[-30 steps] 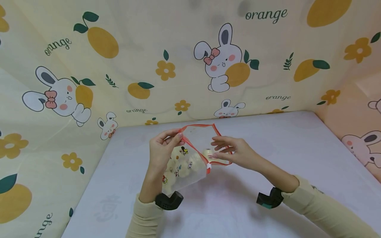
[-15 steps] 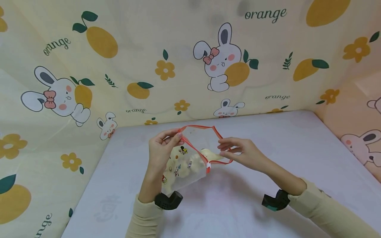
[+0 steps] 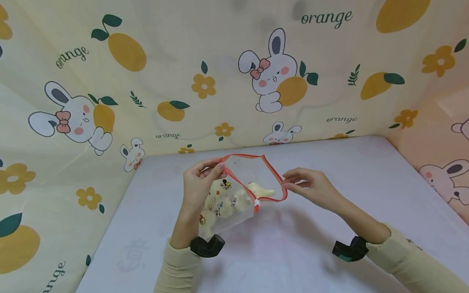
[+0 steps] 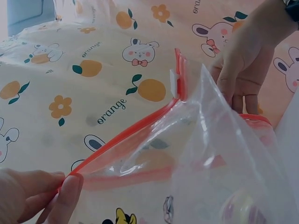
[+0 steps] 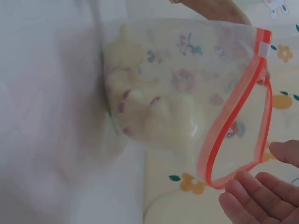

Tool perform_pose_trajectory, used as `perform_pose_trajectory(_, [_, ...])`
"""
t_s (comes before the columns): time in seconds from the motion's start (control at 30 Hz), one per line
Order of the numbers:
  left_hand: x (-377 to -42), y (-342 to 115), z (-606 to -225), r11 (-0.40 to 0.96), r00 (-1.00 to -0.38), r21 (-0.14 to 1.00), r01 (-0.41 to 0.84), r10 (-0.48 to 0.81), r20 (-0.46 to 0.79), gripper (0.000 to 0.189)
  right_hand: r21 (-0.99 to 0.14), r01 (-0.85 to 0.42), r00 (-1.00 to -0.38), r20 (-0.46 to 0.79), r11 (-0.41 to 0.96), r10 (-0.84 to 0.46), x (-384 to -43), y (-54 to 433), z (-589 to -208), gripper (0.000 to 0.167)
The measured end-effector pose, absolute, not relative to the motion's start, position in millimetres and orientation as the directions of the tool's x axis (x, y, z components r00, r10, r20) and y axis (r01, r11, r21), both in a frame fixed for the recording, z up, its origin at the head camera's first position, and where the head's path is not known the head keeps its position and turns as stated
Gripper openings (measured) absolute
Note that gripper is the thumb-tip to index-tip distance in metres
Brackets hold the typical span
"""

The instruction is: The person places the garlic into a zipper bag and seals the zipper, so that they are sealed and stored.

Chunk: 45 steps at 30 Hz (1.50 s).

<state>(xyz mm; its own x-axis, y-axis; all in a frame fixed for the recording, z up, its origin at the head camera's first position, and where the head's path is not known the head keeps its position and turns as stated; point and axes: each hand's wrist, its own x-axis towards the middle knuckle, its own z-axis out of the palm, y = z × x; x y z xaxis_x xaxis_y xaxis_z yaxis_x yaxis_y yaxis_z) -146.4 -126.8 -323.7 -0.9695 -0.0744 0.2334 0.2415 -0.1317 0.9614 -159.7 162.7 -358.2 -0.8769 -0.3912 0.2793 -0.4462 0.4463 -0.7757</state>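
Note:
A clear zip bag (image 3: 234,215) with red edging and small cartoon prints hangs with its mouth spread wide. My left hand (image 3: 199,183) pinches the red edge at the mouth's left corner, thumb against fingers, as the left wrist view also shows. Inside lie several cream, bulb-shaped things that look like garlic bulbs; one bulb (image 3: 258,190) rests near the mouth, its narrow neck pointing right. In the right wrist view, purplish patches mark the bulbs (image 5: 154,114). My right hand (image 3: 311,187) is at the mouth's right edge, holding nothing, its thumb apart from its fingers (image 5: 254,193).
A white tabletop (image 3: 154,244) lies under the bag. Behind it rises a cream cloth backdrop (image 3: 220,40) printed with rabbits and oranges, and a pinkish one (image 3: 443,146) stands on the right. Each wrist bears a black camera (image 3: 208,246).
My right hand has withdrawn rightward from the bag's mouth, leaving a bulb just inside. That bulb now shows its neck. The left hand keeps its hold and place.

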Motion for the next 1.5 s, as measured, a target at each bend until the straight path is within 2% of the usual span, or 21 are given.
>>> perform_pose_trajectory(0.53, [-145.8,-128.2,-323.4,-0.128,-0.971,0.964,0.235,-0.082,0.226,0.026,-0.806,-0.353,-0.919,0.203,0.475,-0.338,-161.5,174.9,-379.2,0.026])
perform_pose_trajectory(0.77, [-146.1,-127.6,-324.0,-0.135,-0.971,0.962,0.236,-0.082,0.226,0.026,-0.874,-0.259,-0.928,0.108,0.41,-0.356,-160.3,174.4,-385.6,0.032])
perform_pose_trajectory(1.07, [-145.4,-124.7,-326.4,-0.121,-0.976,0.97,0.212,-0.069,0.205,0.026,-0.958,-0.066,-0.92,-0.049,0.277,-0.39,-159.1,169.3,-393.7,0.04])
perform_pose_trajectory(1.5, [-146.0,-122.8,-328.2,-0.094,-0.981,0.977,0.193,-0.053,0.188,0.026,-0.968,0.004,-0.907,-0.109,0.25,-0.408,-160.6,166.4,-400.7,0.038])
